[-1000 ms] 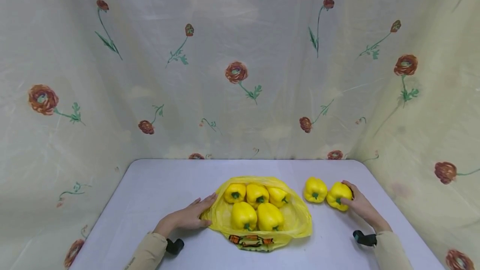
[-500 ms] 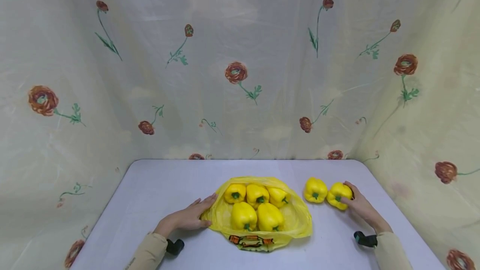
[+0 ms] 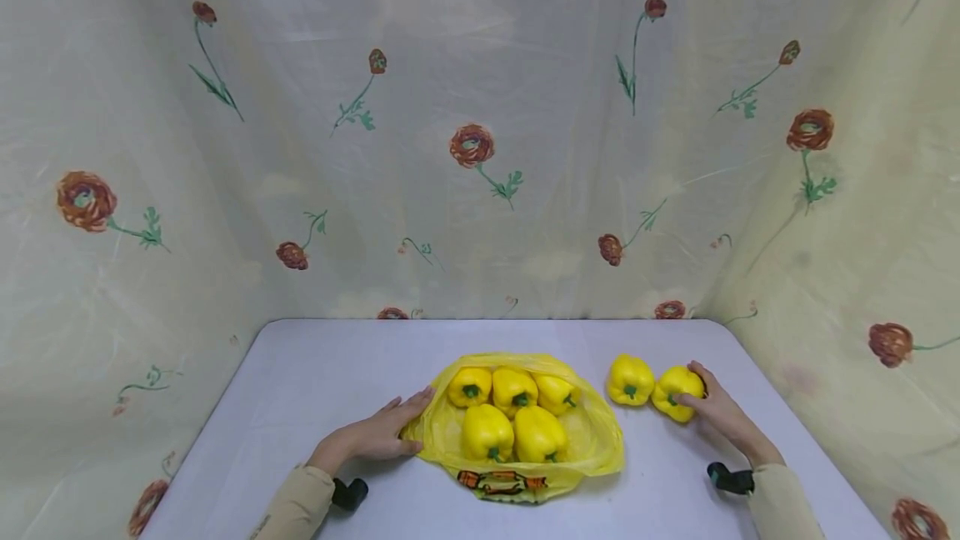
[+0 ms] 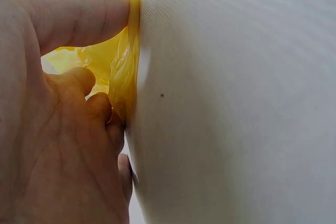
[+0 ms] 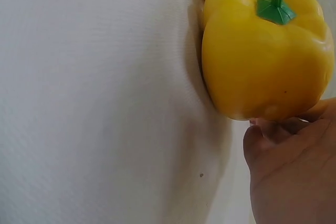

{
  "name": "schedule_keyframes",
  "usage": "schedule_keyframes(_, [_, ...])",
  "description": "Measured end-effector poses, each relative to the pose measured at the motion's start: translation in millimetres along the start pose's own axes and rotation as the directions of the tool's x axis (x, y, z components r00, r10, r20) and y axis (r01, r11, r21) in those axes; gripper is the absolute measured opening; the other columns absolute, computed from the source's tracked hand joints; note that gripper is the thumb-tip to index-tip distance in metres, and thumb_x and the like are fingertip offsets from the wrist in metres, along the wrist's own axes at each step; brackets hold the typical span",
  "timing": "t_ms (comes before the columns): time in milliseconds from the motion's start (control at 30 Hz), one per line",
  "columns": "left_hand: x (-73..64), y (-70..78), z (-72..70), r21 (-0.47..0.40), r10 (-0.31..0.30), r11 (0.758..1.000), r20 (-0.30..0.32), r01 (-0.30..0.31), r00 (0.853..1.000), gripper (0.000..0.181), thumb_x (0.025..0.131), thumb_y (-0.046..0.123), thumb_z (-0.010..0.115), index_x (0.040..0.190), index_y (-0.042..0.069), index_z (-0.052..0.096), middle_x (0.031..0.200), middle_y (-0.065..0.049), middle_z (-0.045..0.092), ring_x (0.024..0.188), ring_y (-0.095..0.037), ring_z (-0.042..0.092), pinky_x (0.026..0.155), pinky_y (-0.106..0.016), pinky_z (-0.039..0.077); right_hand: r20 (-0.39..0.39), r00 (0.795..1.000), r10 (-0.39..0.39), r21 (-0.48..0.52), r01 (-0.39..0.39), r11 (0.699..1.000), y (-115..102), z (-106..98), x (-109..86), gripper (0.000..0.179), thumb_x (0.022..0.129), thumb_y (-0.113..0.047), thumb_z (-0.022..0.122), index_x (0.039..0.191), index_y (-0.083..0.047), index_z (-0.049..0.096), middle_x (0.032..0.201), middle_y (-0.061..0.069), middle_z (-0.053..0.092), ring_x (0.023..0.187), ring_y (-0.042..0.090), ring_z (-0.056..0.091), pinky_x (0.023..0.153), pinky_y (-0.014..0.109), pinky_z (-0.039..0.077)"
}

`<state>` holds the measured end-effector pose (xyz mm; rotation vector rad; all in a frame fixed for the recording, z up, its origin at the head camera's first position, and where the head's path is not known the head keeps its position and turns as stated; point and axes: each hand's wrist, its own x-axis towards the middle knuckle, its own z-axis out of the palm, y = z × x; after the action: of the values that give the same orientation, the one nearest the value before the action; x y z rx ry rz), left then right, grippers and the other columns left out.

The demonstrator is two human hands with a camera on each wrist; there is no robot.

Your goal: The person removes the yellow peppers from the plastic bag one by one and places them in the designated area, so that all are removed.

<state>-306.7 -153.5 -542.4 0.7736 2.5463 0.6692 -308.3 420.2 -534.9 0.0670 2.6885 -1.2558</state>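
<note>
1. Head view: the right hand (image 3: 726, 413) has its fingers curved round the outer pepper (image 3: 672, 385), thumb on the near side by the green stem, the others round the far side. That pepper sits on the right part of the bench (image 3: 330, 373).
2. The inner pepper (image 3: 630, 380) stands just beside it, on the side toward the yellow bag (image 3: 602, 443).
3. The left hand (image 3: 378, 433) lies against the bag's left edge, fingers extended and thumb spread wide from them; the left wrist view shows the thumb tip touching the thin plastic.
4. Five bagged peppers (image 3: 487, 432) rest inside, three behind and two in front, stems toward the person. A dark and orange print (image 3: 502, 483) marks the bag's near side.
5. Both arms wear light sleeves (image 3: 296, 505) and black wrist devices (image 3: 349, 493).
6. Behind the bench hangs a pale curtain (image 3: 360, 173) with red flowers.
</note>
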Motion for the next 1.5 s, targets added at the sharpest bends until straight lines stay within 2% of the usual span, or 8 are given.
schedule_keyframes(300, [-1.5,1.6,0.5,-0.001,-0.005,1.0,0.012,0.005,1.0,0.083,0.093,0.046,0.055,0.156,0.016,0.011,0.164,0.001,0.01,0.151,-0.022,0.01,0.123,-0.049,0.005,0.005,0.998,0.063,0.007,-0.063,0.998,2.4,0.4,-1.0,0.113,0.089,-0.054,0.059,0.15,-0.005,-0.022,0.156,0.031,-0.015,0.142,0.054,-0.003,0.112,0.071,0.008])
schedule_keyframes(567, [-0.6,2.6,0.7,0.004,0.004,1.0,0.01,-0.004,1.0,0.083,0.093,0.044,0.056,0.156,0.015,0.011,0.164,0.001,0.009,0.151,-0.022,0.011,0.123,-0.049,0.006,-0.022,0.999,0.042,0.013,-0.042,0.999,8.1,0.9,-1.6,0.116,0.088,-0.051,0.062,0.148,-0.011,-0.03,0.153,0.029,-0.026,0.139,0.059,-0.004,0.11,0.072,0.011])
schedule_keyframes(800, [-0.7,2.1,1.0,0.012,0.003,1.0,0.014,-0.003,1.0,0.084,0.093,0.049,0.054,0.156,0.015,0.011,0.164,0.001,0.009,0.151,-0.022,0.011,0.123,-0.049,0.006,-0.061,0.998,0.018,-0.025,-0.02,0.999,2.1,-3.8,-6.6,0.115,0.089,-0.052,0.061,0.148,-0.01,-0.028,0.153,0.028,-0.027,0.14,0.057,-0.009,0.107,0.076,0.007])
schedule_keyframes(933, [-0.1,1.1,1.8,0.014,-0.003,1.0,0.015,0.002,1.0,0.085,0.092,0.051,0.054,0.156,0.016,0.011,0.164,0.001,0.009,0.151,-0.022,0.011,0.123,-0.049,0.006,-0.088,0.996,0.016,-0.04,-0.019,0.999,-6.1,-6.0,-9.2,0.115,0.088,-0.053,0.061,0.149,-0.012,-0.028,0.154,0.026,-0.026,0.141,0.054,-0.013,0.105,0.078,0.005])
schedule_keyframes(1067, [0.1,0.4,2.3,0.01,-0.003,1.0,0.015,0.003,1.0,0.085,0.092,0.05,0.055,0.156,0.015,0.011,0.164,0.001,0.009,0.151,-0.022,0.011,0.123,-0.05,0.006,-0.112,0.994,-0.009,-0.054,0.003,0.999,-17.8,-6.6,-11.8,0.114,0.088,-0.052,0.062,0.15,-0.014,-0.026,0.156,0.026,-0.023,0.141,0.056,-0.008,0.103,0.079,0.008])
schedule_keyframes(1333, [0.4,0.4,2.3,0.011,-0.01,1.0,0.013,0.01,1.0,0.083,0.093,0.046,0.056,0.156,0.015,0.012,0.164,0.002,0.009,0.151,-0.021,0.011,0.123,-0.049,0.006,-0.137,0.982,-0.133,-0.069,0.124,0.99,-53.3,-3.3,-19.4,0.111,0.086,-0.048,0.066,0.154,-0.019,-0.017,0.16,0.022,-0.014,0.142,0.056,0.002,0.104,0.076,0.017])
schedule_keyframes(1500, [1.1,0.9,0.5,0.01,-0.014,1.0,0.006,0.014,1.0,0.083,0.093,0.043,0.057,0.156,0.014,0.012,0.164,0.002,0.01,0.151,-0.021,0.011,0.123,-0.049,0.006,-0.126,0.972,-0.199,-0.082,0.189,0.979,-78.7,4.1,-24.0,0.108,0.085,-0.043,0.07,0.156,-0.021,-0.008,0.16,0.026,-0.005,0.141,0.057,0.008,0.104,0.076,0.019])
